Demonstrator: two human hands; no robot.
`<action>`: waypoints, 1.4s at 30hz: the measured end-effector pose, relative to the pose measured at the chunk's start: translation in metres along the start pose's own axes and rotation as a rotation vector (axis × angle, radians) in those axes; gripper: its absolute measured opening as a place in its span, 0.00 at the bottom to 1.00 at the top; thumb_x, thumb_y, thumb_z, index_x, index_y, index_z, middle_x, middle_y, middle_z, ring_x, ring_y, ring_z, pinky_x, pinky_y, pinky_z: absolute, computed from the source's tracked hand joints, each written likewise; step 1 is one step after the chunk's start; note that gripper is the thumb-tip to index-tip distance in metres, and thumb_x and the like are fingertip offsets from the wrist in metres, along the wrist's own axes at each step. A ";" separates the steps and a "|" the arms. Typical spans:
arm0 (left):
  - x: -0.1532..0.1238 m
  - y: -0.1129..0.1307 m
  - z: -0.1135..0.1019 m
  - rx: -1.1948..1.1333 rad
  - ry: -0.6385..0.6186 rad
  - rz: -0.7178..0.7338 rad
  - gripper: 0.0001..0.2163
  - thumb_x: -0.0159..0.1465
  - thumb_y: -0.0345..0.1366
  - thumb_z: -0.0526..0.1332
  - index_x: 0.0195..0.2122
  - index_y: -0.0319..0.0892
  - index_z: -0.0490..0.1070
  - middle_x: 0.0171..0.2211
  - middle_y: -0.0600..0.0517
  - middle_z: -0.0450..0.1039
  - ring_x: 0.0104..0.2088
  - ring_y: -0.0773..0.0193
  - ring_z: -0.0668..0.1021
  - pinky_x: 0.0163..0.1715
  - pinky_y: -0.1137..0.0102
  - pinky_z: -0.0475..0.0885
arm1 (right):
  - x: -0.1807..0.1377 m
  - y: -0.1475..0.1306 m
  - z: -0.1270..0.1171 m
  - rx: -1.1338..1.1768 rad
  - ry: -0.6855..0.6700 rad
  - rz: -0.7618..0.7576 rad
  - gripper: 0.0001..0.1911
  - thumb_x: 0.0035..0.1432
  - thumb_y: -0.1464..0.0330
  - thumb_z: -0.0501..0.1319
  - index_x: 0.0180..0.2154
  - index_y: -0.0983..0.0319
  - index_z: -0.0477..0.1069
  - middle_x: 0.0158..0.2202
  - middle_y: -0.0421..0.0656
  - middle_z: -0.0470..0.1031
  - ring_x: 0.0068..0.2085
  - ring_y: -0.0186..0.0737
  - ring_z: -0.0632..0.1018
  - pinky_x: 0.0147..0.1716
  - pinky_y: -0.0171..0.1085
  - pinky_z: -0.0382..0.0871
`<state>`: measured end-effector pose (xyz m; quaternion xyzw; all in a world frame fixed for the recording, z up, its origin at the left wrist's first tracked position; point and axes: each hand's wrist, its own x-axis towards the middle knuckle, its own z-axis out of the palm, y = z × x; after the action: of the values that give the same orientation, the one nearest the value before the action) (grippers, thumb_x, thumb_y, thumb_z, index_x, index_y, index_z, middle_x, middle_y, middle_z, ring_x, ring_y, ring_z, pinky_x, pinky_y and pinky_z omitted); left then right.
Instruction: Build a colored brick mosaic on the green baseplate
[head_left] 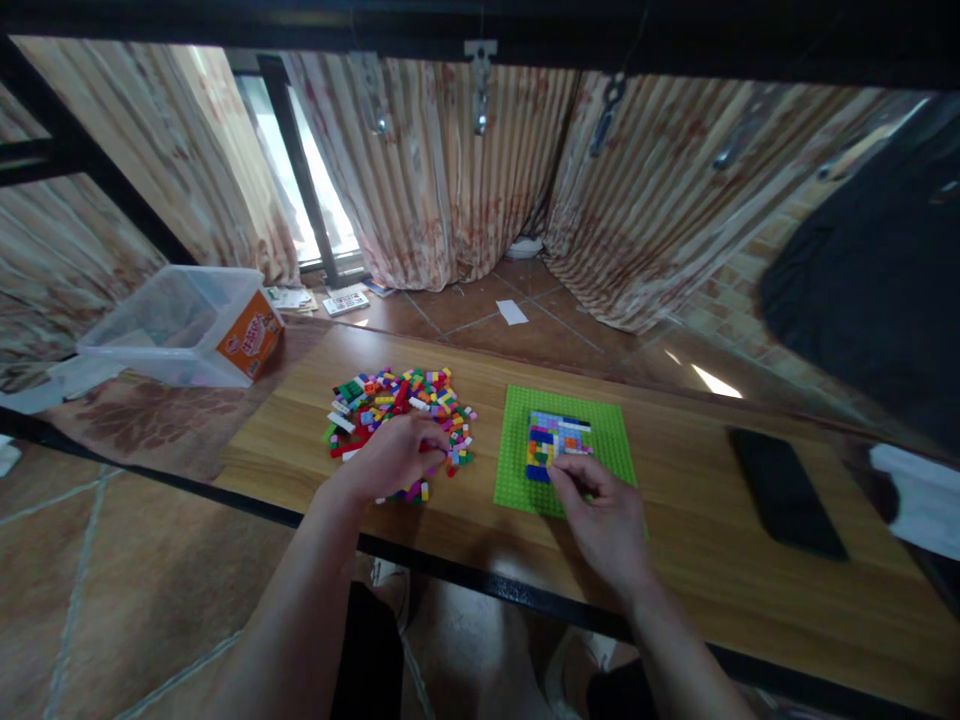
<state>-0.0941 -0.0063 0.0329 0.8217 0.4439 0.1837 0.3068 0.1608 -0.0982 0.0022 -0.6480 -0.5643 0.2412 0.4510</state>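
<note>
Your two hands are apart above a wooden worktop point(697, 520). Your left hand point(397, 455) is at the near side of a loose heap of colourful toy bricks point(375, 403), fingers curled; whether they grip one cannot be told. Your right hand point(606, 510) is at the near side of a patch of fitted bricks point(543, 437) on a green baseplate point(515, 408), thumb and fingertips close together, any brick between them hidden. Farther right lies a flat black object point(787, 492).
</note>
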 end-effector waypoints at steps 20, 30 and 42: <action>0.024 0.071 0.106 -0.811 0.169 -0.097 0.05 0.60 0.34 0.62 0.33 0.40 0.76 0.28 0.52 0.78 0.30 0.66 0.78 0.33 0.71 0.74 | -0.003 0.008 -0.011 0.274 0.034 0.110 0.11 0.56 0.59 0.64 0.37 0.57 0.80 0.37 0.42 0.81 0.37 0.40 0.79 0.40 0.39 0.73; 0.031 0.057 0.107 -0.333 0.246 -0.133 0.11 0.61 0.31 0.59 0.43 0.41 0.75 0.34 0.51 0.79 0.30 0.65 0.78 0.30 0.71 0.73 | 0.008 0.046 -0.057 -0.035 0.034 0.217 0.11 0.54 0.60 0.63 0.33 0.58 0.80 0.33 0.43 0.82 0.35 0.43 0.80 0.38 0.40 0.71; 0.033 0.059 0.109 -0.192 0.178 -0.113 0.14 0.61 0.27 0.60 0.48 0.40 0.72 0.42 0.47 0.79 0.37 0.60 0.81 0.39 0.65 0.77 | 0.006 0.046 -0.055 -0.037 -0.062 0.235 0.08 0.53 0.63 0.63 0.33 0.57 0.81 0.33 0.41 0.83 0.35 0.42 0.81 0.37 0.40 0.71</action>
<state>0.0229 -0.0406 -0.0079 0.7426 0.4953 0.2801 0.3532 0.2312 -0.1082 -0.0093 -0.7101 -0.5025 0.3020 0.3899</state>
